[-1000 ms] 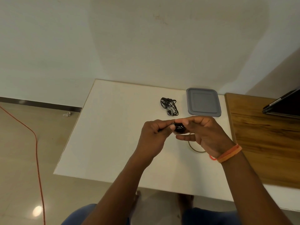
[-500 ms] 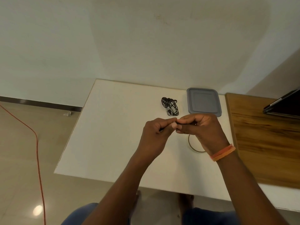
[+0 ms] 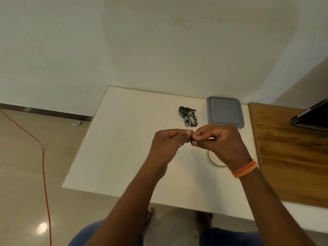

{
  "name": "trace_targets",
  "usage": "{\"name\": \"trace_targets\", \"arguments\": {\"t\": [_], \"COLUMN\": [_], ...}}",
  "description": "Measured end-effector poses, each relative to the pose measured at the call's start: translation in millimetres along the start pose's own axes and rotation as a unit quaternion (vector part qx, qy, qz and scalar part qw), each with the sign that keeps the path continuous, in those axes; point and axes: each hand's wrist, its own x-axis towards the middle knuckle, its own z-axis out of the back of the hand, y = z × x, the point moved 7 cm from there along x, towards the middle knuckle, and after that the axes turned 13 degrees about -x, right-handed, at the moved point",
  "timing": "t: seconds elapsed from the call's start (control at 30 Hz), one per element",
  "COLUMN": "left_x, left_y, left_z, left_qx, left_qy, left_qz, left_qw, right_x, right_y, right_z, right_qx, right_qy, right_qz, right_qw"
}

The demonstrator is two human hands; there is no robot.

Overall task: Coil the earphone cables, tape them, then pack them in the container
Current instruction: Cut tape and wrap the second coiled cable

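Observation:
Both hands meet above the white table. My left hand and my right hand pinch a small black earphone cable bundle between their fingertips; most of it is hidden by the fingers. A second coiled black earphone cable lies on the table just beyond the hands. The grey container, lid on, sits to its right. A thin tape ring lies on the table, partly under my right wrist.
A wooden tabletop adjoins on the right, with a dark tablet or laptop at its far edge. An orange cord runs across the floor on the left. My bare feet show below the table's near edge.
My right hand has curled tighter over the bundle, so the black coil seen earlier is now mostly hidden. Both hands stay at the same spot above the table.

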Motion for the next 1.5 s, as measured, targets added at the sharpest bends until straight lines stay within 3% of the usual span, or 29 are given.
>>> {"name": "trace_targets", "arguments": {"t": [0.2, 0.37, 0.5, 0.6, 0.73, 0.8, 0.9, 1.03, 1.23, 1.4, 1.5], "left_x": [1, 2, 1, -4, -7, -10, -14, -9, -5, 0, 1], "left_y": [2, 0, -8, -16, -22, -27, -28, -21, -15, -9, -2], "left_z": [3, 3, 0, -2, -6, -9, -13, -10, 3, 12, 18], "left_qx": [0.121, 0.113, 0.156, 0.229, 0.325, 0.333, 0.336, 0.326, 0.157, 0.025, 0.016], "left_qy": [0.001, 0.024, 0.011, -0.01, -0.025, -0.023, -0.009, -0.022, -0.08, -0.084, -0.077], "left_qz": [-0.023, -0.003, -0.081, -0.174, -0.268, -0.303, -0.325, -0.282, -0.145, -0.026, 0.047], "left_qw": [0.992, 0.993, 0.984, 0.958, 0.906, 0.893, 0.884, 0.902, 0.974, 0.996, 0.996], "right_x": [-1, -2, -1, -2, -9, -12, -15, -14, -7, -5, -4], "right_y": [3, 6, 10, 2, -17, -20, -19, -22, -9, -1, 3], "right_z": [-1, 1, 2, -4, -19, -24, -24, -20, -17, -14, -13], "right_qx": [-0.052, -0.06, -0.063, 0.039, 0.241, 0.254, 0.241, 0.256, 0.188, 0.116, 0.071], "right_qy": [0.009, 0.0, -0.01, 0.021, 0.042, 0.072, 0.073, 0.035, 0.008, 0.004, 0.023], "right_qz": [0.039, 0.059, 0.067, -0.063, -0.254, -0.291, -0.286, -0.278, -0.2, -0.143, -0.113], "right_qw": [0.998, 0.996, 0.996, 0.997, 0.936, 0.92, 0.924, 0.925, 0.962, 0.983, 0.991]}}
